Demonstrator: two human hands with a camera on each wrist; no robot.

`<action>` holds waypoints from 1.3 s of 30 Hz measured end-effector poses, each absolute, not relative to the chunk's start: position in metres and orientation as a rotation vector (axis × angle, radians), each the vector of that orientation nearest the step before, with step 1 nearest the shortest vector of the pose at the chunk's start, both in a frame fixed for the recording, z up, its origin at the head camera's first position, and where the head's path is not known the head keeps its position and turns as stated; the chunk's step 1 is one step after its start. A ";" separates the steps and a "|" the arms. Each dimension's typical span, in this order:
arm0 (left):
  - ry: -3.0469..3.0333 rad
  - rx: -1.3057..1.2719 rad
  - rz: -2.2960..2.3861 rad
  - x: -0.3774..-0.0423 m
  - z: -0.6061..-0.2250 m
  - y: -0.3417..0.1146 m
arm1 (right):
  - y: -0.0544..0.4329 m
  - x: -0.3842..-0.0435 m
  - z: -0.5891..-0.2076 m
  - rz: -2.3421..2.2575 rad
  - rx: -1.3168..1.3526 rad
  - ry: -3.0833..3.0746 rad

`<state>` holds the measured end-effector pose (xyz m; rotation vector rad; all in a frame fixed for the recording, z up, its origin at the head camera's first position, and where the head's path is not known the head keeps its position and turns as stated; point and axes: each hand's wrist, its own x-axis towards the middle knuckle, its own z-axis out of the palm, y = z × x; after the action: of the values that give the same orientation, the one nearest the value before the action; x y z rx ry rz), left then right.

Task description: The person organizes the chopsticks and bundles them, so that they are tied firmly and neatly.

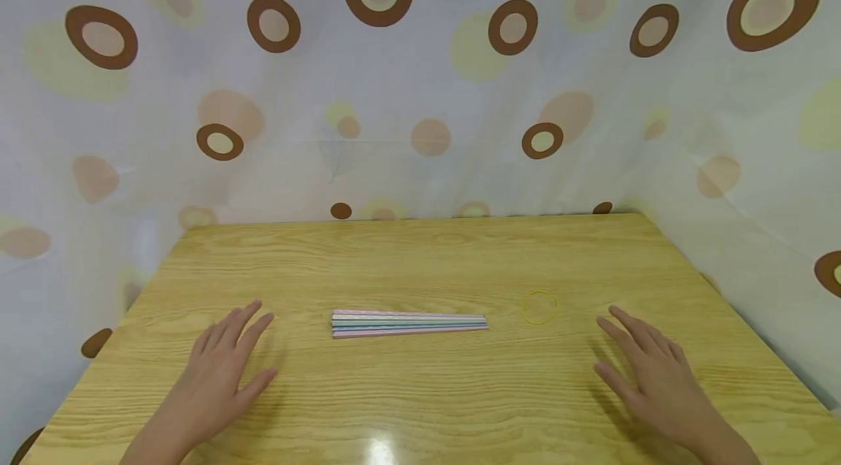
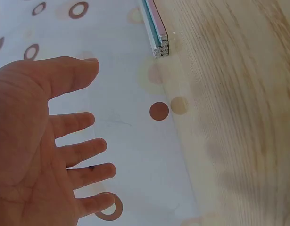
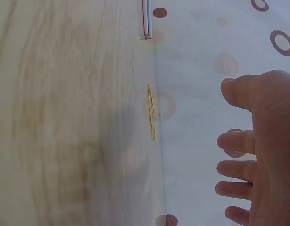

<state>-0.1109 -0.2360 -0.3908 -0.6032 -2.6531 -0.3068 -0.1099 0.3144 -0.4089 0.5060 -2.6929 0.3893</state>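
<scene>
Several slim, tapered chopsticks (image 1: 407, 323) in pink, white and blue lie side by side across the middle of the table, thicker ends to the left. A thin yellow rubber band (image 1: 540, 307) lies flat to their right as a loose ring. My left hand (image 1: 220, 366) is held left of the chopsticks with fingers spread and nothing in it. The right hand (image 1: 657, 377), likewise empty with its fingers apart, is nearest to the rubber band. In the left wrist view, the square, silvery ends of the chopsticks (image 2: 156, 33) show beyond the thumb.
The pale wooden table (image 1: 420, 260) has grain running from side to side. A white curtain (image 1: 394, 85) with brown rings and pastel dots hangs behind it and along both sides. A bright light reflection shows at the table's front.
</scene>
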 end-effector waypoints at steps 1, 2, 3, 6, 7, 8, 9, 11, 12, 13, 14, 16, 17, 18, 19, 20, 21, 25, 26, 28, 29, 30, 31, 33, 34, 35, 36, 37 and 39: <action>-2.645 -0.612 -0.307 -0.112 -0.391 -0.236 | 0.314 -0.110 -0.409 0.392 0.507 -2.689; -2.636 -0.620 -0.307 -0.113 -0.391 -0.236 | 0.313 -0.111 -0.409 0.391 0.511 -2.681; -2.625 -0.631 -0.309 -0.114 -0.391 -0.236 | 0.313 -0.112 -0.409 0.389 0.516 -2.675; -2.605 -0.655 -0.325 -0.118 -0.392 -0.235 | 0.311 -0.114 -0.410 0.395 0.535 -2.662; -2.598 -0.662 -0.331 -0.119 -0.392 -0.235 | 0.310 -0.115 -0.410 0.398 0.543 -2.662; -2.593 -0.667 -0.339 -0.120 -0.392 -0.235 | 0.310 -0.116 -0.410 0.396 0.551 -2.660; -2.591 -0.672 -0.347 -0.121 -0.392 -0.234 | 0.309 -0.116 -0.410 0.399 0.558 -2.661; -2.606 -0.674 -0.373 -0.123 -0.393 -0.233 | 0.308 -0.118 -0.411 0.405 0.571 -2.662; -2.617 -0.676 -0.384 -0.124 -0.393 -0.232 | 0.307 -0.119 -0.411 0.403 0.579 -2.660; -2.628 -0.678 -0.392 -0.125 -0.394 -0.231 | 0.306 -0.120 -0.411 0.403 0.586 -2.658; -2.641 -0.680 -0.402 -0.126 -0.394 -0.231 | 0.305 -0.121 -0.412 0.405 0.593 -2.654; -2.659 -0.687 -0.415 -0.128 -0.395 -0.229 | 0.303 -0.123 -0.412 0.403 0.604 -2.652; -2.664 -0.690 -0.418 -0.129 -0.395 -0.228 | 0.302 -0.123 -0.411 0.399 0.611 -2.650; -2.661 -0.694 -0.417 -0.130 -0.395 -0.227 | 0.301 -0.125 -0.411 0.394 0.617 -2.646; -2.656 -0.699 -0.416 -0.131 -0.395 -0.227 | 0.300 -0.126 -0.411 0.387 0.623 -2.643; -2.651 -0.702 -0.417 -0.132 -0.395 -0.226 | 0.299 -0.127 -0.411 0.382 0.632 -2.639; -2.643 -0.706 -0.416 -0.133 -0.395 -0.226 | 0.298 -0.129 -0.410 0.374 0.640 -2.635; -2.639 -0.710 -0.422 -0.136 -0.395 -0.225 | 0.294 -0.133 -0.409 0.354 0.669 -2.625; -2.650 -0.706 -0.431 -0.137 -0.396 -0.225 | 0.293 -0.133 -0.408 0.351 0.676 -2.625; -2.679 -0.701 -0.440 -0.138 -0.397 -0.224 | 0.291 -0.134 -0.408 0.340 0.688 -2.626; -2.695 -0.698 -0.447 -0.138 -0.398 -0.223 | 0.290 -0.135 -0.408 0.336 0.694 -2.624; -2.706 -0.697 -0.450 -0.139 -0.399 -0.223 | 0.290 -0.135 -0.408 0.328 0.701 -2.623; -2.716 -0.697 -0.451 -0.139 -0.399 -0.222 | 0.290 -0.136 -0.408 0.322 0.708 -2.619; -2.720 -0.707 -0.448 -0.140 -0.400 -0.221 | 0.289 -0.137 -0.408 0.312 0.720 -2.611; -2.718 -0.709 -0.444 -0.141 -0.400 -0.220 | 0.288 -0.138 -0.409 0.310 0.725 -2.606; -2.715 -0.709 -0.441 -0.142 -0.400 -0.220 | 0.288 -0.139 -0.409 0.309 0.728 -2.602; -2.711 -0.709 -0.434 -0.144 -0.400 -0.219 | 0.287 -0.140 -0.409 0.309 0.733 -2.599; -2.709 -0.709 -0.428 -0.145 -0.400 -0.219 | 0.286 -0.141 -0.410 0.309 0.737 -2.599; -2.709 -0.703 -0.417 -0.147 -0.399 -0.218 | 0.284 -0.142 -0.411 0.313 0.745 -2.603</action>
<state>-0.1472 -0.2182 -0.3991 -0.7035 -2.7086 -0.4174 -0.1419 0.2840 -0.4113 0.7452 -2.6030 0.3134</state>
